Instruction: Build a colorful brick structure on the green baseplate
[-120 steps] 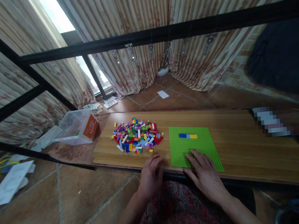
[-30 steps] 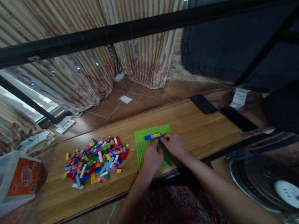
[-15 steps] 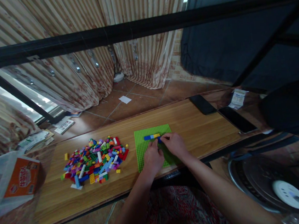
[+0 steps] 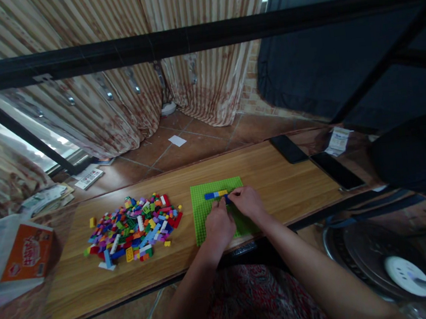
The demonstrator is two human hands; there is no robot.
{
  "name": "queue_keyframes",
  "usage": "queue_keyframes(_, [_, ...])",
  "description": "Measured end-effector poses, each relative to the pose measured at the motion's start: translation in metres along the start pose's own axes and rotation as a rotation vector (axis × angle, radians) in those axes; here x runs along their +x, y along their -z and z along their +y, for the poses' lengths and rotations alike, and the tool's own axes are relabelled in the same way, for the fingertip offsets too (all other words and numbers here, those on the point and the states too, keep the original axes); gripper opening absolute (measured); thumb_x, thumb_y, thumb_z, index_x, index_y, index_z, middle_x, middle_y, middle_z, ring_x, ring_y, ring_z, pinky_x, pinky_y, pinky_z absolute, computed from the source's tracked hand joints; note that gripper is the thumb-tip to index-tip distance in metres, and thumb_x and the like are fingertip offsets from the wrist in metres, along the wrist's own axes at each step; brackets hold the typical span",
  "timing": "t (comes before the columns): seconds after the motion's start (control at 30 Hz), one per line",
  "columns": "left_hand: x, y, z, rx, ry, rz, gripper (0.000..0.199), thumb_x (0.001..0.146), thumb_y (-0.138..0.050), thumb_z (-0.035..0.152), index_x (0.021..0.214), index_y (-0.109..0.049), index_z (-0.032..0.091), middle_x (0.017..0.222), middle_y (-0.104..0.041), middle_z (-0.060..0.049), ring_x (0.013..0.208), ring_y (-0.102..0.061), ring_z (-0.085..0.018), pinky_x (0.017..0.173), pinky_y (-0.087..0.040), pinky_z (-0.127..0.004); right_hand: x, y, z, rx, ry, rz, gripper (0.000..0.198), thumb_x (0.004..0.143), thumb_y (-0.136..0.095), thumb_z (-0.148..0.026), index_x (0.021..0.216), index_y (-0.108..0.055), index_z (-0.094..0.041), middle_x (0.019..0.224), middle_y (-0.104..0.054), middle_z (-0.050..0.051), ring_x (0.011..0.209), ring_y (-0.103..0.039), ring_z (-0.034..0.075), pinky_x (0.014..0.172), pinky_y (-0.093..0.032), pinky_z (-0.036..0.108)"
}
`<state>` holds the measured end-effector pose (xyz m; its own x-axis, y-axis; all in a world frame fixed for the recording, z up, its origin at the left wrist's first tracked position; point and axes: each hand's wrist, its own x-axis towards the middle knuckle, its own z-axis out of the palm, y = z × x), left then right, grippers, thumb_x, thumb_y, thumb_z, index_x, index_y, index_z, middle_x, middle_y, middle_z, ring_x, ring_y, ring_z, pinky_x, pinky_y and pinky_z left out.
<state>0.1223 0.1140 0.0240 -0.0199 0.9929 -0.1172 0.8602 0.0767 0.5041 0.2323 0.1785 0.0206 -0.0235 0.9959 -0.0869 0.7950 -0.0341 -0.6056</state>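
Observation:
A green studded baseplate (image 4: 200, 216) lies on the wooden table in front of me. Near its far side runs a short row of bricks (image 4: 215, 195), blue and light blue at the left and yellow at the right. Just below the row's right end is a dark blue brick (image 4: 228, 199), partly covered by fingers. My right hand (image 4: 248, 204) pinches this brick from the right, thumb and fingertips together. My left hand (image 4: 220, 223) rests low over the plate, its fingers stretched forward and slightly apart, fingertips beside the blue brick.
A heap of mixed toy bricks (image 4: 132, 229) spreads over the table's left part. A clear plastic bin with an orange label (image 4: 28, 252) stands at the far left. Two dark phones, one black (image 4: 288, 149) and one farther right (image 4: 336, 170), lie on the right. A black rail (image 4: 200, 38) crosses behind.
My left hand's fingers have straightened and spread a little beside the blue brick. My right hand stays at the brick. The whole view has shifted slightly.

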Motion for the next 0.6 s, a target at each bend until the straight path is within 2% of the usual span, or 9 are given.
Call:
queue_keyframes(0.1, [-0.003, 0.0, 0.002, 0.028, 0.004, 0.011, 0.055, 0.085, -0.046, 0.015, 0.14, -0.042, 0.012, 0.126, -0.057, -0.015, 0.1, -0.065, -0.024, 0.088, -0.052, -0.034, 0.001, 0.0, 0.0, -0.003, -0.003, -0.005, 0.021, 0.082, -0.058, -0.03, 0.083, -0.077, -0.021, 0.087, -0.076, 0.008, 0.083, -0.069, 0.02, 0.073, -0.048, 0.027])
queue_keyframes(0.23, [-0.008, -0.002, 0.005, 0.1, -0.025, 0.019, 0.061, 0.087, -0.042, 0.015, 0.147, -0.03, 0.012, 0.127, -0.054, -0.016, 0.094, -0.066, -0.023, 0.082, -0.054, -0.034, 0.001, 0.001, 0.0, -0.006, -0.003, -0.013, 0.021, 0.082, -0.058, -0.029, 0.082, -0.077, -0.02, 0.088, -0.076, 0.008, 0.084, -0.069, 0.02, 0.072, -0.048, 0.027])
queue_keyframes(0.43, [-0.007, -0.005, 0.009, 0.249, -0.092, -0.021, 0.063, 0.085, -0.038, 0.008, 0.147, -0.026, 0.007, 0.119, -0.055, -0.018, 0.085, -0.067, -0.022, 0.07, -0.055, -0.031, 0.002, 0.002, 0.001, 0.009, 0.008, -0.031, 0.021, 0.082, -0.058, -0.029, 0.083, -0.077, -0.019, 0.089, -0.076, 0.008, 0.083, -0.069, 0.02, 0.071, -0.048, 0.027])
queue_keyframes(0.6, [-0.004, -0.004, 0.013, 0.299, -0.095, -0.068, 0.062, 0.086, -0.036, 0.006, 0.147, -0.025, 0.005, 0.114, -0.056, -0.019, 0.086, -0.068, -0.023, 0.068, -0.056, -0.031, 0.006, 0.005, 0.003, 0.027, 0.037, -0.077, 0.02, 0.083, -0.059, -0.028, 0.083, -0.077, -0.019, 0.086, -0.076, 0.006, 0.079, -0.069, 0.018, 0.068, -0.047, 0.025])
